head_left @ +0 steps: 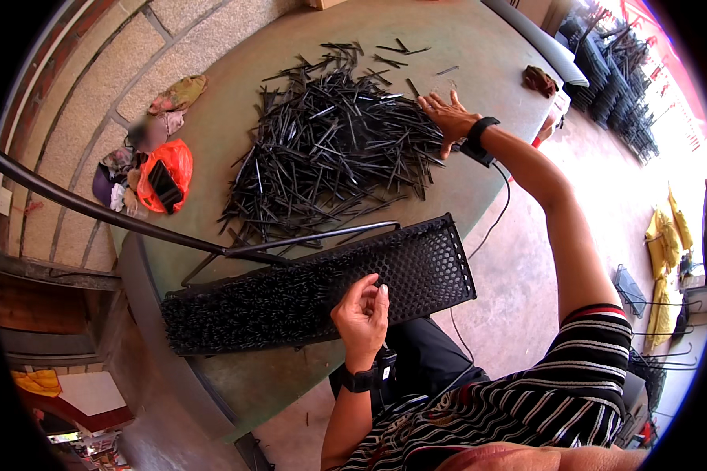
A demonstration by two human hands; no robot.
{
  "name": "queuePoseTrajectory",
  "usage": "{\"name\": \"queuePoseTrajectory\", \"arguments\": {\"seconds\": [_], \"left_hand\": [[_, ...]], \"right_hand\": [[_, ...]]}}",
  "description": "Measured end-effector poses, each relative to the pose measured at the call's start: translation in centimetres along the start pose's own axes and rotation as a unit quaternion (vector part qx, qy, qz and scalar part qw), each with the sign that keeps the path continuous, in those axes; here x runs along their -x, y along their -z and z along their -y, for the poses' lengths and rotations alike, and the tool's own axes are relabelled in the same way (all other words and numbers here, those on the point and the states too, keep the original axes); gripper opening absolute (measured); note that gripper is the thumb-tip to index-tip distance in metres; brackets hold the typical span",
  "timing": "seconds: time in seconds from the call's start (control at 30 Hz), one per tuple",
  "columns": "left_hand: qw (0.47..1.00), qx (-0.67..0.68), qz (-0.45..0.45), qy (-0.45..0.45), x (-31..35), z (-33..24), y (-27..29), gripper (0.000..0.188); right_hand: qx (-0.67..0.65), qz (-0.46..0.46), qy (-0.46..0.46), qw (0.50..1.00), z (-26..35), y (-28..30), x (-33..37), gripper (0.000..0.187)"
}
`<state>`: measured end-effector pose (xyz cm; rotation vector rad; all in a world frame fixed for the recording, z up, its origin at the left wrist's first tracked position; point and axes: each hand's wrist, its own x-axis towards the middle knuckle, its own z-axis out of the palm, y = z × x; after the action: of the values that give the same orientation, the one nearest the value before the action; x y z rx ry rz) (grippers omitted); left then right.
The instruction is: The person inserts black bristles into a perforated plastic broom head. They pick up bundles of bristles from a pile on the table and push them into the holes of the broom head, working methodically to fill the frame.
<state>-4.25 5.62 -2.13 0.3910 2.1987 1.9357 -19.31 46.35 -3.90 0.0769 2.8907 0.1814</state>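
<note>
A long black perforated panel point(425, 261) lies slantwise along the table's near side. Its left part is densely covered with short black bristle-like pieces point(247, 312), while round holes show bare at its right end. Over the border between these parts is my left hand point(361, 316), thumb and fingertips closed in a pinch; what is between them, if anything, I cannot make out. A big heap of thin black strips point(330, 145) spreads across the table beyond the panel. My right hand point(448, 119) reaches out at the heap's right edge, fingers spread.
A black metal bar point(126, 216) runs from the far left to a frame by the panel. An orange plastic bag point(170, 169) with a dark phone-like object sits left on the green table point(479, 47). A cable point(491, 228) hangs from my right wrist.
</note>
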Motion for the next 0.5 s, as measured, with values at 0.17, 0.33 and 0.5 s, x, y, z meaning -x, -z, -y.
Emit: {"name": "queuePoseTrajectory", "arguments": {"seconds": [0.17, 0.33, 0.5], "left_hand": [[0.999, 0.033, -0.004, 0.025, 0.2, -0.1, 0.1, 0.021], [1.000, 0.022, 0.003, 0.013, 0.1, -0.1, 0.1, 0.021], [1.000, 0.021, -0.001, 0.016, 0.2, 0.0, 0.2, 0.021]], "right_hand": [[-0.082, 0.080, -0.052, 0.992, 0.1, 1.7, -2.5, 0.111], [-0.113, 0.058, -0.048, 0.991, -1.2, -0.6, -4.2, 0.062], [-0.127, -0.076, -0.038, 0.988, 0.6, -0.8, -3.2, 0.049]]}}
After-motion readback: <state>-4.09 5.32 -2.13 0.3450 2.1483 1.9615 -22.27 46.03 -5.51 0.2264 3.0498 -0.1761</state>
